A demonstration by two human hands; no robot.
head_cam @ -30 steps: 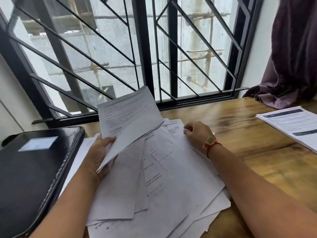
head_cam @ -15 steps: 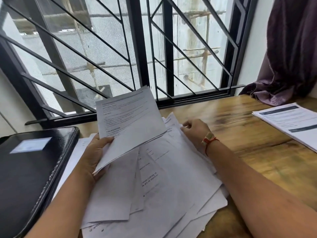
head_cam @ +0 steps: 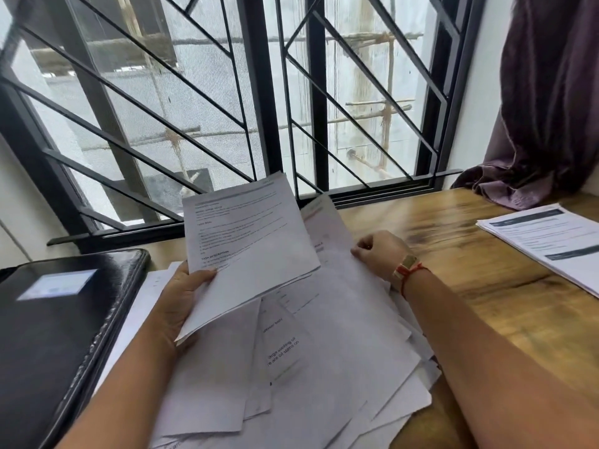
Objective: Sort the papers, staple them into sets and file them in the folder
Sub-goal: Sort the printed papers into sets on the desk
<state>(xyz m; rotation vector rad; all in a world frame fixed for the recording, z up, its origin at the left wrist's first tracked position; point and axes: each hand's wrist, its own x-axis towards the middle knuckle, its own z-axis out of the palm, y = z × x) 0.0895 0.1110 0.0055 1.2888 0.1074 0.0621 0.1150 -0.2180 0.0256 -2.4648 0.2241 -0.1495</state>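
Observation:
A messy pile of white printed papers (head_cam: 324,367) covers the wooden table in front of me. My left hand (head_cam: 181,296) grips a thin bundle of sheets (head_cam: 249,247) by its lower left edge and holds it raised and tilted above the pile. My right hand (head_cam: 379,254) pinches the far right edge of one sheet (head_cam: 327,228) and lifts it from the pile behind the raised bundle. A closed black folder (head_cam: 55,319) with a pale label lies at the left, partly on top of some papers.
A separate neat stack of printed pages (head_cam: 547,241) lies at the table's right edge. A barred window (head_cam: 301,108) stands directly behind the table, and a dark purple curtain (head_cam: 544,108) hangs down onto the far right corner. Bare wood (head_cam: 453,241) shows between pile and stack.
My right hand has lifted the far edge of one sheet up from the pile. My left hand still holds the bundle, raised slightly and moved a little to the right.

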